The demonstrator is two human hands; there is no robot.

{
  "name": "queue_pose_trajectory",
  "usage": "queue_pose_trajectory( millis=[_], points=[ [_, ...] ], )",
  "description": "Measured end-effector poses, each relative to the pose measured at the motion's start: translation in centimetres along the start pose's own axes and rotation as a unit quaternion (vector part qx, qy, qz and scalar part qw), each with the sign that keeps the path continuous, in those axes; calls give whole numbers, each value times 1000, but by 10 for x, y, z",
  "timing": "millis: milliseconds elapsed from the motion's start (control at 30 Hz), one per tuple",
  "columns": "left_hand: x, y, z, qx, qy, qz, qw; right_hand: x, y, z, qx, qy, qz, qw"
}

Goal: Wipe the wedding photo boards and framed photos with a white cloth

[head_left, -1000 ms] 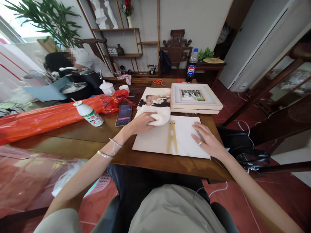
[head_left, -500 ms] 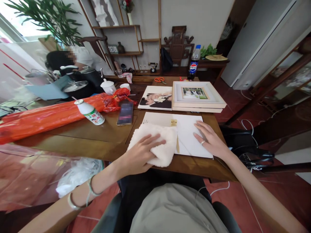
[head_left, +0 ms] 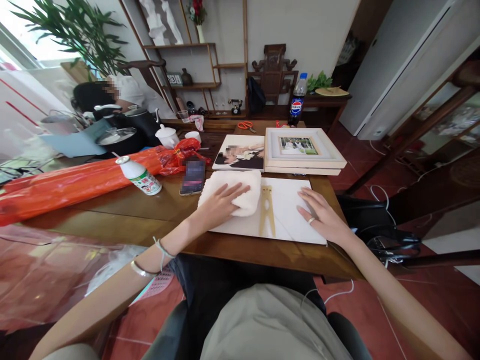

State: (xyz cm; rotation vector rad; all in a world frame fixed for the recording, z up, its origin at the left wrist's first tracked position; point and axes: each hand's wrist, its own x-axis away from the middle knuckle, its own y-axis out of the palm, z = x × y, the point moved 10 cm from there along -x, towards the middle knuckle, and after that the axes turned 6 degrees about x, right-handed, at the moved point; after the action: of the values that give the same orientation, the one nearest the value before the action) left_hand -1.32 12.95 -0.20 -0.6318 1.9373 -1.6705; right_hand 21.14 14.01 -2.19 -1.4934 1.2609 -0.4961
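A white panel (head_left: 290, 207) lies flat near the table's front edge. On its middle is a gold-coloured piece (head_left: 267, 210) with two long legs; I cannot tell its kind. My left hand (head_left: 221, 202) presses a fluffy white cloth (head_left: 245, 182) onto the panel's left part, fingers stretched over the cloth. The cloth covers the panel's far left corner. My right hand (head_left: 322, 215) rests on the panel's right edge, fingers apart and holding nothing.
Behind the panel lie a photo print (head_left: 240, 152) and stacked pale frames (head_left: 305, 162). A phone (head_left: 192, 176), white bottle (head_left: 138, 175) and red plastic-wrapped bundle (head_left: 75, 177) lie left. Orange-handled scissors (head_left: 245, 125) and a cola bottle (head_left: 297, 100) are at the back. A person sits far left.
My left hand has slid the cloth away from me, toward the panel's far edge. More of the gold-coloured piece shows now. My right hand has stayed nearly in place.
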Motion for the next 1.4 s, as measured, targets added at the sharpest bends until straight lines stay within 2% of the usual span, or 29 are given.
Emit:
queue_pose_trajectory(
  millis=[100,267,367,433,567,700,767,833,933,1000,1233,1300,1400],
  points=[
    [9,0,14,18,13,17,1000,0,0,-1,-4,4,-3,1000],
    [41,-10,55,58,32,66,996,0,0,0,-4,11,-5,1000],
    [52,-13,64,76,51,59,994,0,1,0,-2,5,-5,1000],
    [51,-12,56,82,64,40,994,0,1,1,-1,4,-5,1000],
    [37,-12,20,90,80,11,993,0,1,0,1,3,-3,1000],
    [14,-20,-14,44,48,43,997,0,0,-1,0,2,-4,1000],
    [4,-19,-23,26,25,51,998,1,1,-1,0,3,-5,1000],
    [-2,-11,-23,34,12,28,999,1,1,0,0,2,-6,1000],
    [-1,-1,-12,58,2,1,998,1,1,0,-3,2,-8,1000],
    [7,-1,1,68,-4,9,998,1,1,0,-4,4,-7,1000],
    [48,-16,62,91,9,119,989,0,0,-1,-5,5,-7,1000],
    [51,-15,67,92,12,129,987,0,0,-1,-4,6,-8,1000],
    [43,-9,57,96,9,105,990,0,0,0,-2,9,-10,1000]
  ],
)
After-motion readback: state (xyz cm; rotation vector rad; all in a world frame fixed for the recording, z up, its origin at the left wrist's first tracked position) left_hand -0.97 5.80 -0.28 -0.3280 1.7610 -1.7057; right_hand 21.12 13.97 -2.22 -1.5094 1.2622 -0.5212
